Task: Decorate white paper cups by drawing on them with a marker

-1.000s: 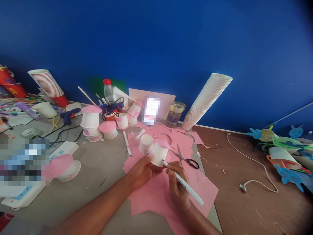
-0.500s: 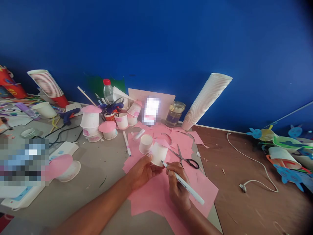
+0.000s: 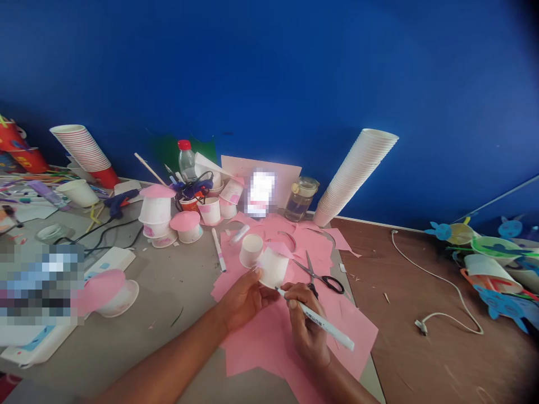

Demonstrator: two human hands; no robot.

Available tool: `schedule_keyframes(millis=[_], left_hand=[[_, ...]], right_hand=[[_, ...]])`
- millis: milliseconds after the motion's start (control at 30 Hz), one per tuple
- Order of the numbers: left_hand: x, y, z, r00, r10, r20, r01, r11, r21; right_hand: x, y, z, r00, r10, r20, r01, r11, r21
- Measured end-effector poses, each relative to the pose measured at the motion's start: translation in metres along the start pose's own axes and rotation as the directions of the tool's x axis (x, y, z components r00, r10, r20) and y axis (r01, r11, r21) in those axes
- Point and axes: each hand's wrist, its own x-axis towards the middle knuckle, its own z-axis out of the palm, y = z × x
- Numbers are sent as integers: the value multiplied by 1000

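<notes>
Small white paper cup, tipped on its side with a pink paper piece against its far end, held above the pink sheets near the table's right edge. Left hand curls round the cup's lower rim. Right hand is closed in a writing grip on a white marker, tip touching the cup's wall. Scissors lie just beyond; a second cup stands behind.

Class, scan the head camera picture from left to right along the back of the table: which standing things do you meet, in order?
Red-striped cup stack → red-capped bottle → glass jar → leaning white cup stack → blue paper animals.
</notes>
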Motion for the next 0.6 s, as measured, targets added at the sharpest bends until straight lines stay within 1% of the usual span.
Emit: schedule_keyframes(millis=[200,433,600], left_hand=[[1,-1,-3,1000,5,5,-4,1000,-15],[1,-1,-3,1000,-6,19,7,1000,-26],[0,-1,-1,1000,4,17,-3,1000,-15]], right_hand=[[-5,4,1,996,56,-76,-51,996,70],[-8,8,2,992,90,-88,-84,994,65],[-9,10,3,994,81,-79,-78,996,40]])
